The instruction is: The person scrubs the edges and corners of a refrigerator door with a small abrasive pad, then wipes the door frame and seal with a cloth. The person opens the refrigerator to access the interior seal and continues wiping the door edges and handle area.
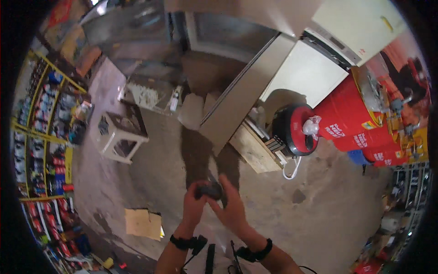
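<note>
Both of my hands come together low in the middle of the head view, above the floor. Between them is a small, dark, rounded object [210, 190]; blur and my fingers hide what kind it is. My left hand [192, 202] is closed around its left side. On the other side, my right hand [232, 205] grips it with the thumb across the near edge and the fingers behind. Each wrist wears a black strap, and thin dark cables run near the forearms.
A pale plastic stool [119, 147] stands at left, with a cardboard piece [138, 222] nearer me. Yellow shelving [45, 134] lines the left side. To the right are a wooden board [253, 148], a black-and-red round machine [291, 130], red drums [340, 109] and a white cabinet [303, 75].
</note>
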Demonstrator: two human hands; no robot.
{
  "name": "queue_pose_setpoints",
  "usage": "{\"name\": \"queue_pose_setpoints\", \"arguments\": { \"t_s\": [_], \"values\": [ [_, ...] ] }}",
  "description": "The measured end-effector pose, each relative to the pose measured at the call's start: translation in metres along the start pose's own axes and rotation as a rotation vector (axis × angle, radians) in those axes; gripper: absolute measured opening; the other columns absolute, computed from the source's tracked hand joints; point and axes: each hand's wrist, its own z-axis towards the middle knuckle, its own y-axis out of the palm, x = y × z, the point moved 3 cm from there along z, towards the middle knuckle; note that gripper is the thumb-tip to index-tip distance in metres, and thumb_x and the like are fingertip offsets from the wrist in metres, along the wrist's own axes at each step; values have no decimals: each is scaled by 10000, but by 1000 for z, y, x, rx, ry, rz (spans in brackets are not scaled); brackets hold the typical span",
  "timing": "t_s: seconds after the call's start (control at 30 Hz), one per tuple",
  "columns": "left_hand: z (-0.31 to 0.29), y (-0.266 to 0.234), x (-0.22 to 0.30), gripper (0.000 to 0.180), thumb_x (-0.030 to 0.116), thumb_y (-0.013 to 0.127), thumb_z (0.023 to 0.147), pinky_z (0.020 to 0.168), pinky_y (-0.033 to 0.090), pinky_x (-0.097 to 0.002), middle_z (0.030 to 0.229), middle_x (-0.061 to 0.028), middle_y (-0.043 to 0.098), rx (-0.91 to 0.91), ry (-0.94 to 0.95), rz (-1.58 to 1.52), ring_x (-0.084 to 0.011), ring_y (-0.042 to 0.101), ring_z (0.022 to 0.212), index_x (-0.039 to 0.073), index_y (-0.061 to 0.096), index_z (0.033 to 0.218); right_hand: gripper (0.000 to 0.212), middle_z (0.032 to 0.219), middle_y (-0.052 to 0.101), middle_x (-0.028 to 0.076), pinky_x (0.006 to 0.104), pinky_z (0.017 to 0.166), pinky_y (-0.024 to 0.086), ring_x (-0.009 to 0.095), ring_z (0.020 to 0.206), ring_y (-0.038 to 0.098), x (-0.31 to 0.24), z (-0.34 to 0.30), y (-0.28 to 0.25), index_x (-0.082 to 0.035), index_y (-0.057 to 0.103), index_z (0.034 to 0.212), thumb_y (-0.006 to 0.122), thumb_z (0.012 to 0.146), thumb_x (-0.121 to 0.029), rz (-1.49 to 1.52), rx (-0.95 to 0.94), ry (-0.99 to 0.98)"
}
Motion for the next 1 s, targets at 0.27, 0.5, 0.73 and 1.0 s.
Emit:
{"name": "queue_pose_setpoints", "arguments": {
  "t_s": [0.27,0.5,0.73,1.0],
  "values": [
    [-74,2,54,284,-41,642,836,841,533,-312,1029,-71,666,-40,-7,89,-147,649,928,22,646,1113,340,1168,649,117,310,751,522,146,942,652,20,-78,-26,3,597,1126,721,879,-196,287,-414,465],
    [-68,-7,90,319,103,684,884,823,533,-305,1089,-46,651,-458,-104,323,-137,633,954,36,639,1193,193,1087,630,56,268,768,491,110,882,591,-44,-41,-79,-47,605,1093,629,941,-165,671,-215,174],
    [87,-44,220,416,196,662,924,929,490,-323,1209,-51,618,-415,240,319,-151,596,1075,65,563,1307,99,950,614,43,270,724,499,101,808,575,-77,47,-71,-77,524,1062,511,1007,-159,745,65,210],
    [356,-77,468,789,351,774,815,1064,393,-404,1412,-190,480,52,895,528,-305,477,1292,-7,405,1414,335,994,646,113,311,695,515,175,830,645,-78,185,-30,-130,551,1236,639,946,-272,-189,-3,179]
  ]
}}
